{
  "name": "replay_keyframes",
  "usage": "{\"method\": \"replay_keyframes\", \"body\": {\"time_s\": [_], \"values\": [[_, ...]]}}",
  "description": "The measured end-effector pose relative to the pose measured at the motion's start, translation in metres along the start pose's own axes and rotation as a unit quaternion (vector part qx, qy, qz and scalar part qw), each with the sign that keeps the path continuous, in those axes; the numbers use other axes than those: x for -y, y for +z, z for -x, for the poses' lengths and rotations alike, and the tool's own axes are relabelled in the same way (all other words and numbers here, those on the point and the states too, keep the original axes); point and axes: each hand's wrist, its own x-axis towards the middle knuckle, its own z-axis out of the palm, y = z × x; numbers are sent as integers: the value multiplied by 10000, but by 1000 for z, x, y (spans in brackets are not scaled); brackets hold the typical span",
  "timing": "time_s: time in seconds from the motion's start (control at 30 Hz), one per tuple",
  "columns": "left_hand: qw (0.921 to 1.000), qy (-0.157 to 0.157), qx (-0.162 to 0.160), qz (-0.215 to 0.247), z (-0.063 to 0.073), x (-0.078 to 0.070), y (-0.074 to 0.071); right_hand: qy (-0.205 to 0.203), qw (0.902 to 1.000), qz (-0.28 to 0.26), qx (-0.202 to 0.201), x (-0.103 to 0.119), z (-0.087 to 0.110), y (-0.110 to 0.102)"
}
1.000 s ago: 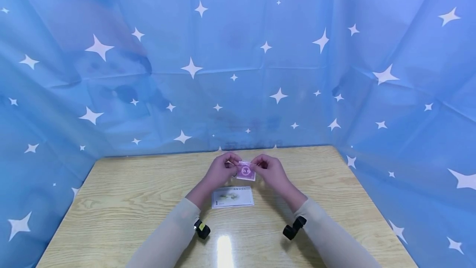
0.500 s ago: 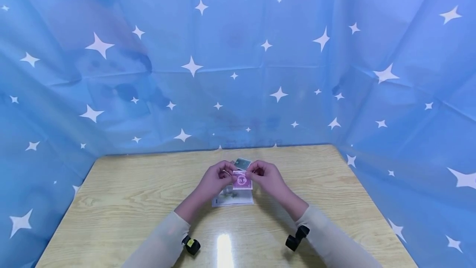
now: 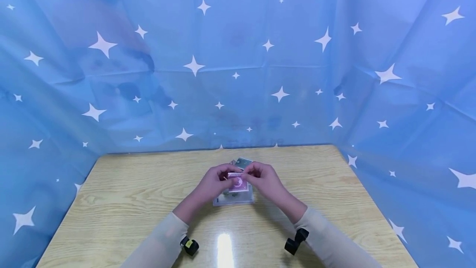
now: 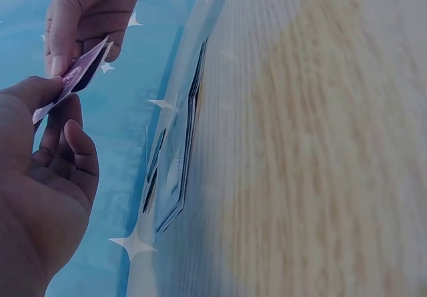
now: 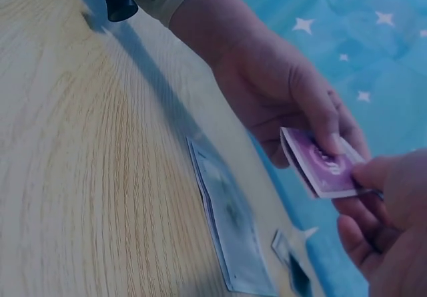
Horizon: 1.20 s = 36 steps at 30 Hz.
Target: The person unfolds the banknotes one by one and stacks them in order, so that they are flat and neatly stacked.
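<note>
Between both hands is a small purple banknote (image 3: 239, 186), folded or doubled with another layer, its edges apart in the right wrist view (image 5: 323, 167). My left hand (image 3: 212, 184) pinches its left side between thumb and fingers. At its upper right, my right hand (image 3: 265, 178) pinches it too. The note is held above the table, over a stack of larger pale banknotes (image 3: 243, 198) marked 1, which it partly covers in the head view. Just behind the hands lies a small dark green note (image 3: 243, 163), partly hidden.
The light wooden table (image 3: 141, 202) ends at a blue star-patterned cloth (image 3: 238, 94) hanging behind and at the sides. Each wrist carries a black camera; the left one (image 3: 190, 246) has a yellow mark.
Both hands have drawn the purple banknote nearer and a little left, from behind the pale stack to above it. The green note behind has come into view.
</note>
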Motion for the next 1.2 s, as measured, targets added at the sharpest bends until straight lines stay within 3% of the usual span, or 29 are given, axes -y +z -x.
{"method": "replay_keyframes", "body": {"time_s": [0.2,0.53,0.83,1.2], "values": [[9999,39,-79,-86,2,-2,-2,15,10000,-43,-45,2,2,2],[9981,316,-276,-441,4,-2,-5,-173,9983,236,-508,7,1,4],[9963,559,-471,-447,4,8,-13,105,9976,-535,-433,7,4,1],[9937,750,-639,-530,8,9,-23,273,9959,-649,-560,6,8,-6]]}}
